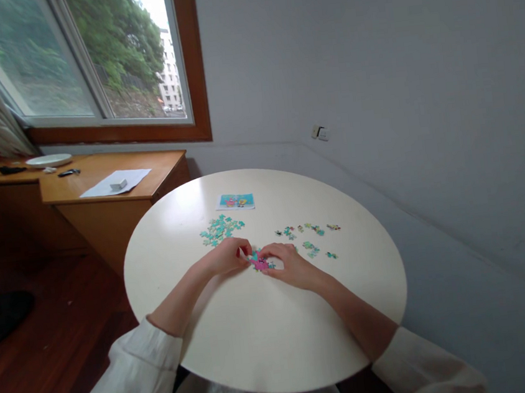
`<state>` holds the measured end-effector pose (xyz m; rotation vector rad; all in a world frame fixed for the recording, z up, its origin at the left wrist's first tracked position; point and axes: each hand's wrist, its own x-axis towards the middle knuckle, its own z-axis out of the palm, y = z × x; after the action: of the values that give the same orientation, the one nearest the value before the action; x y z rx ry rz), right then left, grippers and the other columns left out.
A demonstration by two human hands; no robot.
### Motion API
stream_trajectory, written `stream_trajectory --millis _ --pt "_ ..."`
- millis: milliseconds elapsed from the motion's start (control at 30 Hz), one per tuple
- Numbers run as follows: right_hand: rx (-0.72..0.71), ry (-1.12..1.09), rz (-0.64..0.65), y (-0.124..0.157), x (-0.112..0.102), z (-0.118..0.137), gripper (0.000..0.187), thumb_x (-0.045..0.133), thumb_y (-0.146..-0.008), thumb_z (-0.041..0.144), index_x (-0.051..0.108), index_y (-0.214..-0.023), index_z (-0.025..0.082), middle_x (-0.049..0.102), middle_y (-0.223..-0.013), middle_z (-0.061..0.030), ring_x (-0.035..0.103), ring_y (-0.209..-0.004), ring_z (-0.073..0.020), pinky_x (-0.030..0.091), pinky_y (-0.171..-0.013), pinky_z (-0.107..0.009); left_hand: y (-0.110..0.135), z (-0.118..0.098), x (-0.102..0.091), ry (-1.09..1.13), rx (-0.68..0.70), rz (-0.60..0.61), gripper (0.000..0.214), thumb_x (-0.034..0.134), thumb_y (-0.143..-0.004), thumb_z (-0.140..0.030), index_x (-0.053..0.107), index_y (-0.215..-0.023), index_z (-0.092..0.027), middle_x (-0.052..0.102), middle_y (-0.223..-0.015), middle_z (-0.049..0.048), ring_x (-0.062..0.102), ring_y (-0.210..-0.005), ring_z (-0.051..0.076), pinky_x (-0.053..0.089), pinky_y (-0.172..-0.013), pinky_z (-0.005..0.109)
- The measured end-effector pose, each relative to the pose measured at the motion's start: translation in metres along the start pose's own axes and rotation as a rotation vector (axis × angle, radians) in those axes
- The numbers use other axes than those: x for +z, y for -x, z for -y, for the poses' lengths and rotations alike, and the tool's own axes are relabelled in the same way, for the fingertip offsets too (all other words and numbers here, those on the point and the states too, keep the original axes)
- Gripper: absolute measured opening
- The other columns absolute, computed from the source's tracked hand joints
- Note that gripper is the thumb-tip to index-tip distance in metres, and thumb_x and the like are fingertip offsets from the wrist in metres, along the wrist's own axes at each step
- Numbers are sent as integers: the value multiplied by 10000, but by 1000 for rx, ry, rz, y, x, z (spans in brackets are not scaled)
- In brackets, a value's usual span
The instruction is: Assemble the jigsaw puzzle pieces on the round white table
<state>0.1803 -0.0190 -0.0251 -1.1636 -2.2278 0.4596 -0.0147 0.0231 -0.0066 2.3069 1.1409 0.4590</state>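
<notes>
A small patch of joined jigsaw pieces (pixel 260 263), mostly pink with some teal, lies on the round white table (pixel 258 334) between my hands. At its left edge my left hand (pixel 228 254) is closed in a pinch on a small teal jigsaw piece, largely hidden by the fingers. My right hand (pixel 288 265) curves over the right side of the patch, thumb near and fingers far, gripping it. Beyond my left hand is a pile of loose teal jigsaw pieces (pixel 221 229). Farther back lies the picture card (pixel 235 202), with a pink and a yellow figure on teal.
Several scattered jigsaw pieces (pixel 311 247) lie right of my right hand. A wooden desk (pixel 166 169) stands at the back left, bearing a paper sheet (pixel 136 177), a small white box (pixel 118 185) and a white plate (pixel 49 161). The wall runs close behind the table.
</notes>
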Motion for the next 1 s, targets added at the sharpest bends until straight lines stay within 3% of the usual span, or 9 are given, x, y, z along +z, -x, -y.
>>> stream_trajectory --millis 1000 --pt "-4 -9 -13 -1 1 -1 220 623 -697 257 584 -912 233 627 -956 -16 563 -895 -171 339 -856 -352 1 -4 -1 14 11 17 121 527 -619 -165 600 -715 -157 543 -602 -20 471 -563 97 334 -517 185"
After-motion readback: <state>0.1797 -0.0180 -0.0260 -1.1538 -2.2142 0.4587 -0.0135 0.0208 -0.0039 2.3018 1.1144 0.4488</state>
